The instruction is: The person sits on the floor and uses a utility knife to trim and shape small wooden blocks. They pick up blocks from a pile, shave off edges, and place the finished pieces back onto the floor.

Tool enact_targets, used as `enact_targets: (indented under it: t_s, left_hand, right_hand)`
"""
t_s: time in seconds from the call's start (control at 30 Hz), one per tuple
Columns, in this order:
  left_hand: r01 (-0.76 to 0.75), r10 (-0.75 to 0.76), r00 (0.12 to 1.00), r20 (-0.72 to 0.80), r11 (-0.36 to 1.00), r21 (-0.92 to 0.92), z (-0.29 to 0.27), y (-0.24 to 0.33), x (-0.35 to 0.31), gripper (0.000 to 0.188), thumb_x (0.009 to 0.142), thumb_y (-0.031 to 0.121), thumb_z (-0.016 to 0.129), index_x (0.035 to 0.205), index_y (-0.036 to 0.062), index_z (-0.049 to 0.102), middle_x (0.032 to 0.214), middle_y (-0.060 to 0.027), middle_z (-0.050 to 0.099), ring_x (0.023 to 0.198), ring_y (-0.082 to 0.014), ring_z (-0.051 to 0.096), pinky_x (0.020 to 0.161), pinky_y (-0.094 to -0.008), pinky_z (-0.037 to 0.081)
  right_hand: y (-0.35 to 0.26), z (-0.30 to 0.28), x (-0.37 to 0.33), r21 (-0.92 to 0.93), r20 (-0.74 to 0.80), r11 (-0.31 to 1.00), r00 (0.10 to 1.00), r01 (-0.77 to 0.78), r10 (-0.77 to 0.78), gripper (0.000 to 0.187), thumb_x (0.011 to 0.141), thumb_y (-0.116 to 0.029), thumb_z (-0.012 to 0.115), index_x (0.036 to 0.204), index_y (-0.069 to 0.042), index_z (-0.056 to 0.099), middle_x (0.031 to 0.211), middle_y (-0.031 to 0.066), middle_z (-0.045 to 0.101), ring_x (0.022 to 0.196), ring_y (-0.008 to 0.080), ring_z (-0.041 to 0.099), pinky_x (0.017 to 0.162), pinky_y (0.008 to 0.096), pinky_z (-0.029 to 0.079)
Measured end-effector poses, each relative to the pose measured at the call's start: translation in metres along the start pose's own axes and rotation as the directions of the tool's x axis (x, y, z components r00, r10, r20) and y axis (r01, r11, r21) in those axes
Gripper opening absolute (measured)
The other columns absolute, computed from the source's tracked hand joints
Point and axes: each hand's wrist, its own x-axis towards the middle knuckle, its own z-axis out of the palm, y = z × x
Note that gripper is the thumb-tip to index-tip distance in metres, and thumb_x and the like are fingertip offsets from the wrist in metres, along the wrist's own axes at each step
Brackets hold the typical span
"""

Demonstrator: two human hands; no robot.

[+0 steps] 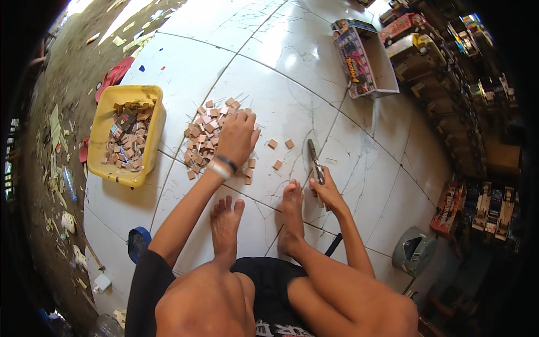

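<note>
Block pile (196,145), left of centre, looks largely unworked, so judged early; left hand (238,136) over it, fingers bent, any pinch hidden, indeterminable; three loose blocks (273,144) lie apart; right hand (330,194) wraps metal tool (312,150); yellow tub (122,178) holds more blocks (132,141), dark piece (123,123); blue dish (135,245), contents unclear; carton (353,67) stands open.

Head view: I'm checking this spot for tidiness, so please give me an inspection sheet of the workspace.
Surface: white tiled floor with dark crack-like lines.
Work things: brown blocks heaped loose, three apart; more inside the yellow tub.
Clutter: scraps and a clear bottle on the ground at left.
Hands: left hand over the blocks, grasp hidden; right hand holds a metal tool.
Cables: none clearly seen.
Surroundings: open printed box at upper right; toy-like trucks to its right.
</note>
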Motion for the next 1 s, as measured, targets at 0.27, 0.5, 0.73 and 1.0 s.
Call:
enact_targets:
  t_s: [0.27,0.5,0.73,1.0]
  left_hand:
    - [0.050,-0.044,0.991,0.124,0.998,-0.047,0.006,0.009,0.011,0.023,0.092,0.007,0.071,0.115,0.0029,0.071,0.103,-0.0177,0.069,0.098,-0.0354,0.070,0.086,-0.0437,0.057]
    - [0.146,-0.076,0.974,0.215,0.932,-0.332,-0.179,0.073,-0.057,0.027,0.097,0.002,0.070,0.124,-0.0024,0.072,0.108,-0.0121,0.070,0.101,-0.0203,0.069,0.091,-0.0317,0.054]
    - [0.398,-0.373,0.917,0.139,0.867,-0.298,-0.321,0.023,-0.135,0.029,0.105,0.006,0.067,0.133,-0.0021,0.065,0.126,-0.0083,0.068,0.117,-0.0166,0.066,0.101,-0.0332,0.055]
    - [0.430,-0.567,0.801,-0.192,0.768,-0.474,-0.400,-0.043,-0.199,0.031,0.108,0.011,0.066,0.136,-0.0004,0.064,0.121,-0.0061,0.068,0.110,-0.0135,0.066,0.099,-0.0297,0.054]
  right_hand:
    - [0.019,0.011,0.007,0.002,-0.099,0.999,0.994,0.046,-0.045,0.063,0.099,-0.023,0.071,0.150,-0.001,0.040,0.112,0.0191,0.065,0.103,0.0316,0.066,0.095,0.0430,0.052]
    - [0.021,0.004,-0.002,0.184,-0.013,0.980,0.997,0.074,-0.073,0.059,0.100,-0.025,0.070,0.146,-0.001,0.043,0.101,0.0087,0.058,0.091,0.0187,0.057,0.082,0.0369,0.051]
    - [0.019,0.011,-0.010,0.318,-0.097,0.946,0.995,0.058,-0.028,0.050,0.098,-0.023,0.071,0.137,-0.001,0.050,0.098,0.0050,0.061,0.088,0.0165,0.060,0.082,0.0335,0.051]
    - [0.003,-0.046,-0.047,0.407,-0.021,0.908,0.993,-0.095,0.114,0.032,0.099,-0.025,0.072,0.119,-0.004,0.061,0.098,0.0045,0.067,0.092,0.0146,0.068,0.075,0.0353,0.054]
